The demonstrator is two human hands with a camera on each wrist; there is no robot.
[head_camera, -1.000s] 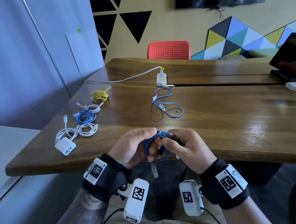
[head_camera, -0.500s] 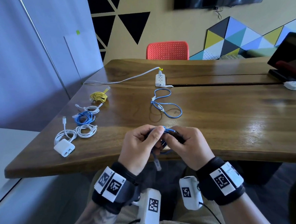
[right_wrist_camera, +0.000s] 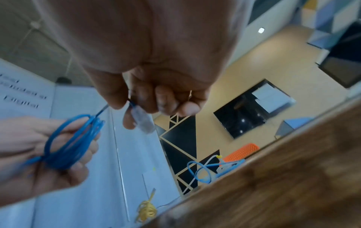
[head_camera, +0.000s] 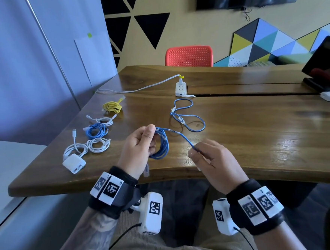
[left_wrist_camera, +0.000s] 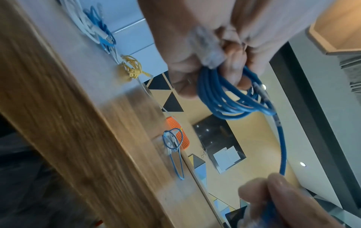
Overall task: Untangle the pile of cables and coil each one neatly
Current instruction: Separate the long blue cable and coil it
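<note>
— While the blue network cable [head_camera: 162, 144] is mostly wound into a hank, how much is left of it?

— Only a short free tail, I judge. It runs from the hank to the right hand [head_camera: 211, 162], whose thumb and forefinger pinch it just behind the clear plug, as the right wrist view shows. The left hand [head_camera: 140, 148] has its fingers curled round the loops, thumb on top; the other clear plug hangs below that hand. The whole cable is held in the air over the near edge of the brown wooden desk [head_camera: 258, 137], touching nothing else.

— So both grips are pinching the same cable?

— Yes, one on the loops, one on the end, with the tail stretched between them.

— And the rest of the job?

— Done, by the look of it: a yellow coiled cable [head_camera: 112, 106], a white coiled cable [head_camera: 105, 121], a small blue coil [head_camera: 95, 129], another white coil [head_camera: 98, 145] and a white charger with its wound lead [head_camera: 74, 160], lined up at the left. Left: a loose blue cable [head_camera: 187, 117] lying uncoiled at mid-desk, just before the white power strip [head_camera: 181, 88].
</note>
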